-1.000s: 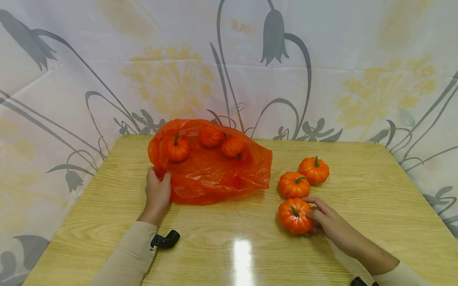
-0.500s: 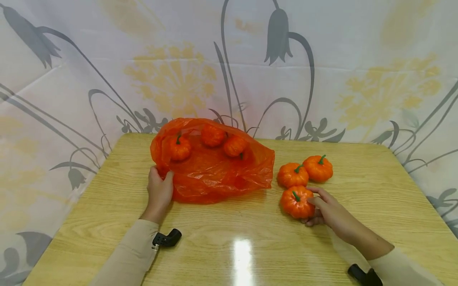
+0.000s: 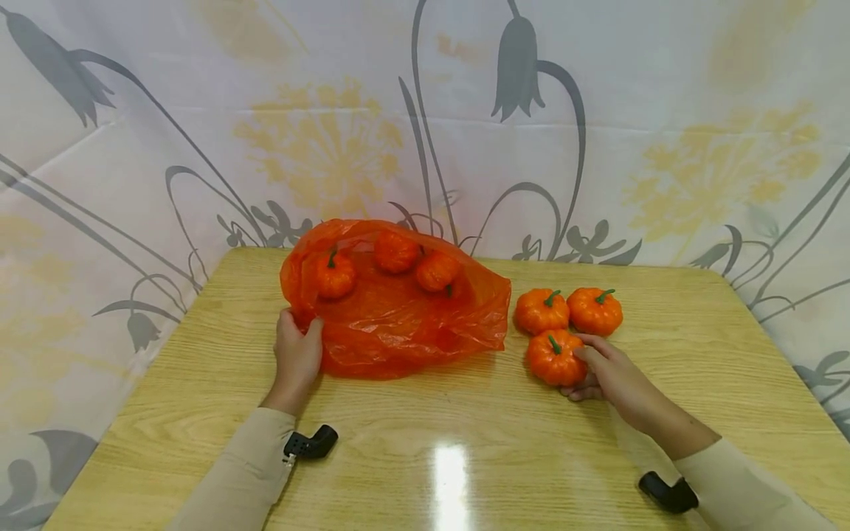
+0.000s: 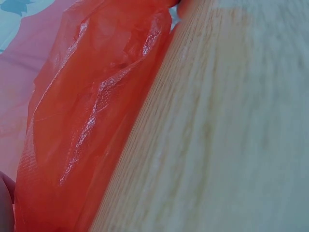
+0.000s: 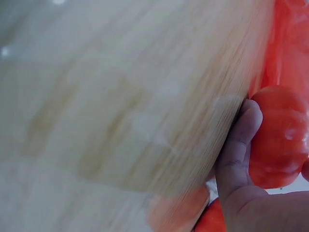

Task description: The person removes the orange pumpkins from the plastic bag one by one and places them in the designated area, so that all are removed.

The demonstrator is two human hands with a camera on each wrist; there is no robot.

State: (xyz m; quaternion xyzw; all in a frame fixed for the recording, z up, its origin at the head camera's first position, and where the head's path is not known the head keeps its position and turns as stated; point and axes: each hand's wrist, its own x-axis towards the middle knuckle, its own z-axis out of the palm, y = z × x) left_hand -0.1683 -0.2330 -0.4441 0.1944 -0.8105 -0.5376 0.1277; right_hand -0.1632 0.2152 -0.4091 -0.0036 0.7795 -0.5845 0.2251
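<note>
My left hand (image 3: 297, 358) pinches the near left edge of a translucent red plastic bag (image 3: 392, 350), its opening spread toward the left. Inside lie three small orange pumpkins with green stems, one left pumpkin (image 3: 335, 276), one at the back (image 3: 396, 251) and a right one (image 3: 436, 272) seen through the film. On the right side, my right hand (image 3: 614, 380) grips a front pumpkin (image 3: 554, 359) from its right, thumb on top and fingers low around it. Behind that pumpkin sit two more, a left pumpkin (image 3: 540, 312) and a right pumpkin (image 3: 595, 312), side by side.
Everything rests on a light wooden table (image 3: 398, 457), with a bright reflection near its front. A flower-patterned cloth (image 3: 372, 169) hangs behind the table's far edge. Black wrist cameras sit on the left sleeve (image 3: 246, 464) and right sleeve (image 3: 744, 479).
My right hand has moved the front pumpkin away from me, and the pumpkin behind it has shifted back level with the right one. My left hand keeps its place on the bag.
</note>
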